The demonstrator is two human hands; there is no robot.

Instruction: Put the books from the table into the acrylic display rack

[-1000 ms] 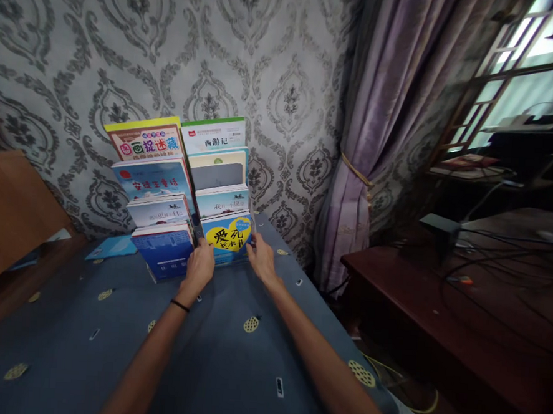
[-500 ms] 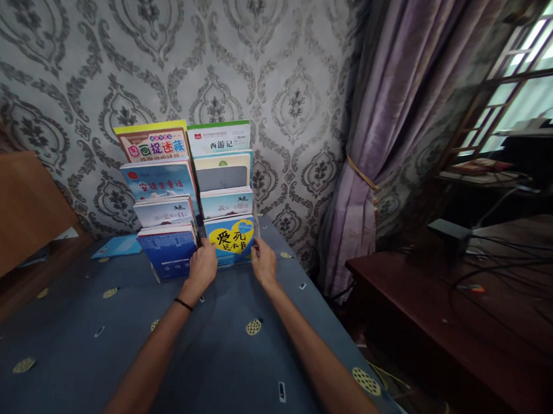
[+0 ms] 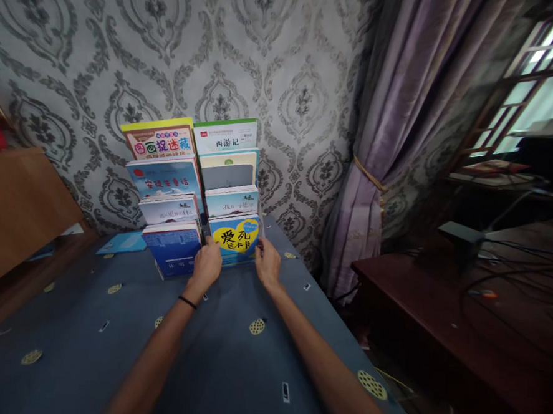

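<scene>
Two side-by-side columns of books stand in rising tiers against the wall. At the front of the right column is a blue book with a yellow heart (image 3: 234,237). My left hand (image 3: 207,262) is closed at its left side, in the gap between the columns. My right hand (image 3: 268,263) pinches the right side, where the edge of a clear book stand (image 3: 261,222) shows faintly. Behind rise a pale blue book (image 3: 232,204), a cream-and-grey one (image 3: 228,173) and a green-topped white one (image 3: 225,135). The left column has a dark blue book (image 3: 171,250) in front. My fingertips are partly hidden.
A light blue booklet (image 3: 122,242) lies left of the books on the dark patterned tablecloth (image 3: 220,366). A brown box (image 3: 20,216) stands at far left. To the right are a purple curtain (image 3: 379,126) and a dark red desk (image 3: 420,303) with tangled cables.
The view has shifted slightly, so everything sits a little further right. Both hands keep the same hold at the right column's sides, and the books stay in place.
</scene>
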